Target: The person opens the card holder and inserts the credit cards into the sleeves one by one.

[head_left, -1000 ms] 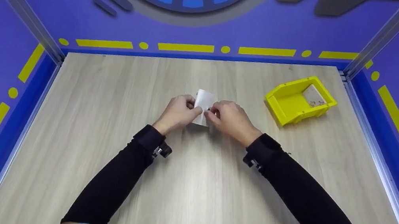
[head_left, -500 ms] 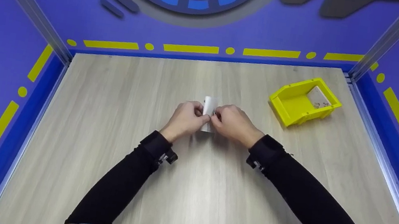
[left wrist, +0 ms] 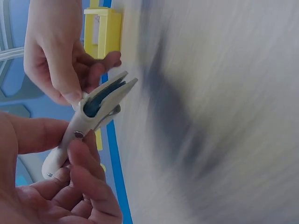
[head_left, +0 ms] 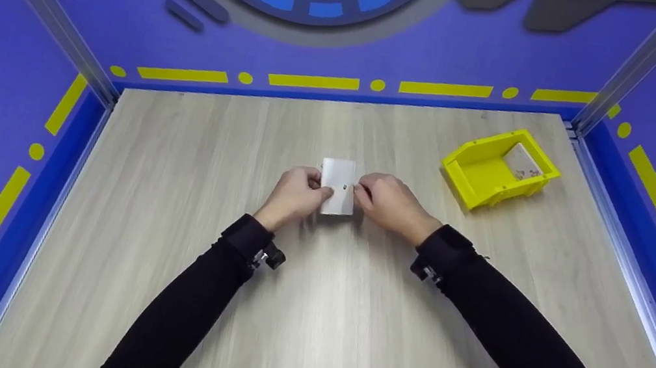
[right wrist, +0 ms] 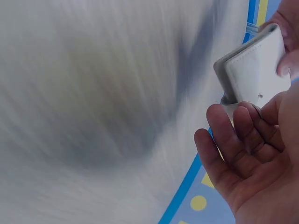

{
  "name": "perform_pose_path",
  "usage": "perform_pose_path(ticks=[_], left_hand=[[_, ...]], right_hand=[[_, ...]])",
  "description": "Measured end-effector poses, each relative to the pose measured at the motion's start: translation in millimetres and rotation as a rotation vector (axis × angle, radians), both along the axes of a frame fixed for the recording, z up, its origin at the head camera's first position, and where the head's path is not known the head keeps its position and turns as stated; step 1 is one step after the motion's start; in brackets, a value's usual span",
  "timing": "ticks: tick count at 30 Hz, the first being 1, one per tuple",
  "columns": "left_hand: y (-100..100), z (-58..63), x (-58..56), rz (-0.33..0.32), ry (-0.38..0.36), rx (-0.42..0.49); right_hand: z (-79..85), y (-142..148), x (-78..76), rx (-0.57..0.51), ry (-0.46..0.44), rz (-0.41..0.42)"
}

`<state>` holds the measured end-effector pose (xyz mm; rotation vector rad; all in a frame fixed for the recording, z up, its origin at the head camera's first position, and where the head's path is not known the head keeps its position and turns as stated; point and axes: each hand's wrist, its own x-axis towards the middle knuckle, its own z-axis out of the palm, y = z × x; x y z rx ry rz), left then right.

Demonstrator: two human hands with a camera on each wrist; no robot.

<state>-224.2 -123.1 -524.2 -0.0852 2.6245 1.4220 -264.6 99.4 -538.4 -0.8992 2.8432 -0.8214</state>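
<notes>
the left hand (head_left: pixel 294 195) pinches the left edge of a small white wallet (head_left: pixel 337 186), thumb and fingers curled onto it, and holds it just above the middle of the desk (head_left: pixel 180 200). in the left wrist view the wallet (left wrist: pixel 96 109) shows two flaps parted a little with a dark blue lining between them, and a small metal stud sits near the thumb. the right hand (head_left: pixel 389 204) pinches the wallet's right edge from the other side; the right wrist view shows its fingers (right wrist: pixel 243 135) curled under the white cover with a small snap on the face.

judging from this, the step in hand looks like closing or turning the wallet, with both hands sharing the hold. the next move seems to call for one hand to keep a firm pinch while the other presses the flaps together or shifts its hold, or the wallet could slip.

there is open desk all around the hands, broad on the left and toward the person. to the right, well apart from the hands, a yellow bin (head_left: pixel 497 166) stands near the far right corner with a small pale card in it. blue and purple walls rim the desk on three sides.
</notes>
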Motion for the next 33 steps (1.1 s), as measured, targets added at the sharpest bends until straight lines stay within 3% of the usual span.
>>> perform_pose_path(ticks=[4,9,18,25,33], left_hand=[[-7.9,1.2,0.6,-0.004,-0.049,0.013],[-13.0,2.8,0.1,-0.069,-0.107,0.071],[-11.0,0.8,-1.4,-0.07,-0.121,0.052],[-11.3,2.7,-0.2,-0.136,-0.176,0.183],[-12.2,-1.6,-1.7,-0.149,-0.181,0.163]], right_hand=[[1.1,5.2,-0.4,-0.017,-0.026,-0.044],[0.2,10.0,-3.6,-0.046,-0.059,-0.069],[0.9,17.6,-9.5,-0.219,-0.336,-0.047],[2.2,21.6,-12.2,-0.266,-0.405,-0.047],[4.7,24.3,-14.1,-0.32,-0.524,0.026]])
